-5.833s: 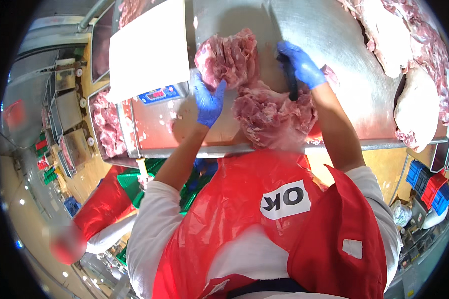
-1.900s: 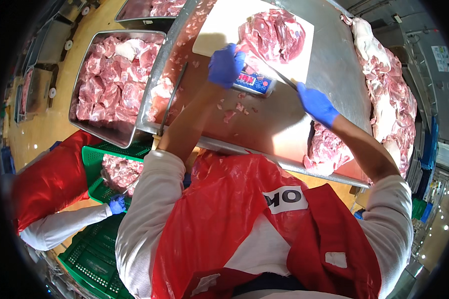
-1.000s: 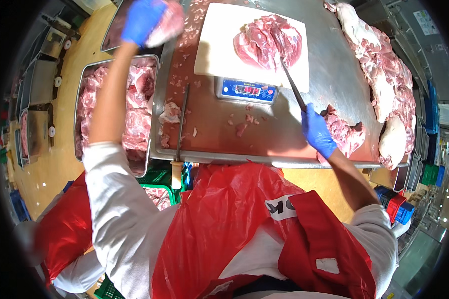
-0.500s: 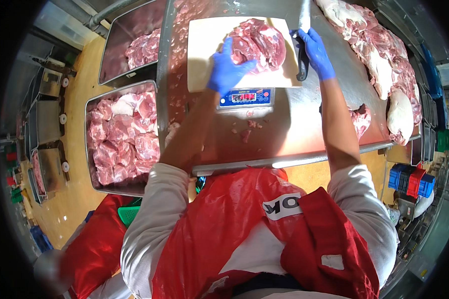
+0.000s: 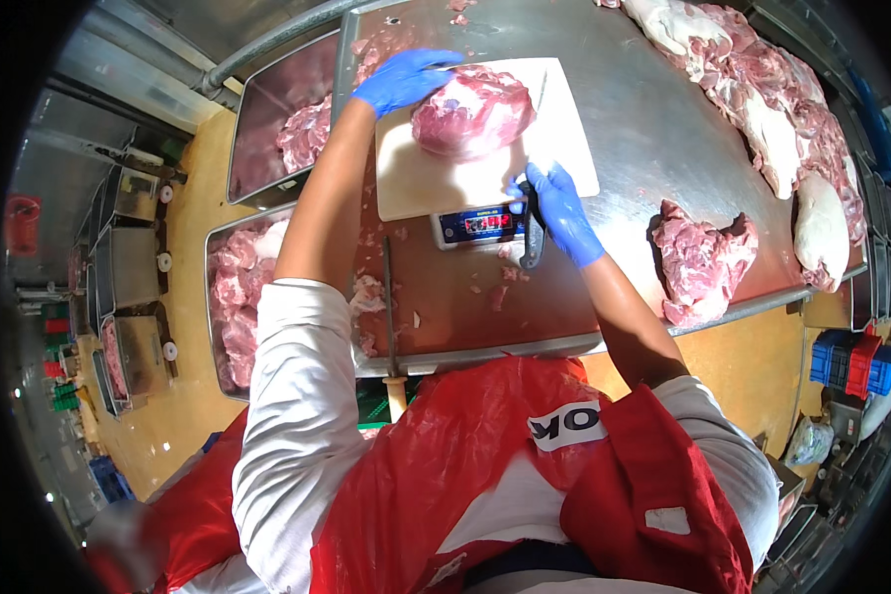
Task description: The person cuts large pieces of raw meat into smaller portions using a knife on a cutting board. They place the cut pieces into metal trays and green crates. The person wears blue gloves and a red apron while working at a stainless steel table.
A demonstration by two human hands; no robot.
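Observation:
A chunk of raw meat (image 5: 473, 117) lies on a white cutting board (image 5: 406, 193), which rests on top of a scale (image 5: 480, 227) with a blue display panel. My left hand (image 5: 406, 81), in a blue glove, is at the meat's far left side with its fingers stretched out along it. My right hand (image 5: 564, 215), gloved too, is closed round the black handle of a knife (image 5: 533, 238) at the board's near right edge. The handle's butt points toward me; the blade is hard to make out against the pale board.
A trimmed meat piece (image 5: 703, 262) lies right on the steel table (image 5: 624, 139); larger cuts (image 5: 762, 109) line its far right. Metal bins of meat (image 5: 238, 287) stand left. A thin rod (image 5: 389, 297) with a tan handle crosses the near edge. Another person's red apron (image 5: 203, 495) shows lower left.
The meat on the board has been turned over or around. My left hand has shifted to its far left side. My right hand has brought the knife nearer and leftward to the board's near edge.

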